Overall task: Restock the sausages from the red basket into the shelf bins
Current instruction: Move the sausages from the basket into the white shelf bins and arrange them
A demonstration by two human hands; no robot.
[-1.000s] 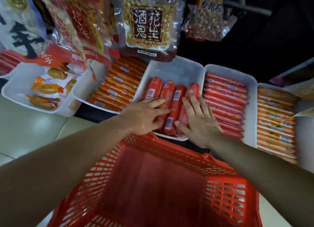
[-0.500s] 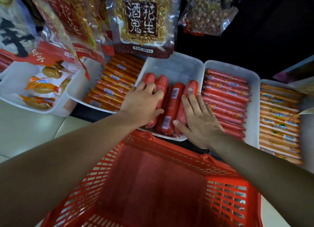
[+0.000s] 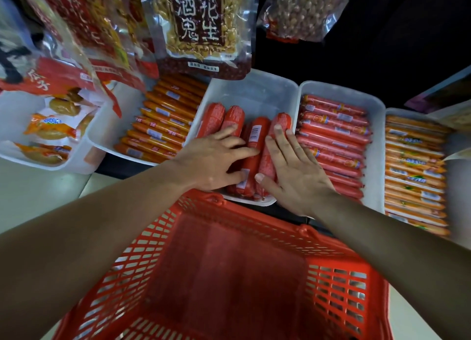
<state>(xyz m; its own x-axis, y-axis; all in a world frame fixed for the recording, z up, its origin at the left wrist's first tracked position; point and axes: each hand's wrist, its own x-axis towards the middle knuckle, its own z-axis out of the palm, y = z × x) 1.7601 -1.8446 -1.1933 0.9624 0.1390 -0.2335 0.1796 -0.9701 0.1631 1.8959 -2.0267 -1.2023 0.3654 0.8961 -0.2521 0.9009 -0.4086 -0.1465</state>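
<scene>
On my feed the left hand [image 3: 214, 161] lies flat, fingers spread across the thick red plastic-wrapped sausages [image 3: 256, 136]. The right hand [image 3: 293, 171] presses straight fingers on the rightmost one. Neither grips anything. The sausages lie side by side in the middle white plastic bin [image 3: 254, 90], between a bin of thin orange sticks [image 3: 163, 125] and a bin of thin red sticks [image 3: 334, 136]. The red slatted plastic basket [image 3: 344, 288] sits just below.

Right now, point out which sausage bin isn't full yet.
The bin under the left hand and right hand, holding fat red sausages: its back part is bare, while the other sausage bins are packed full.
</scene>
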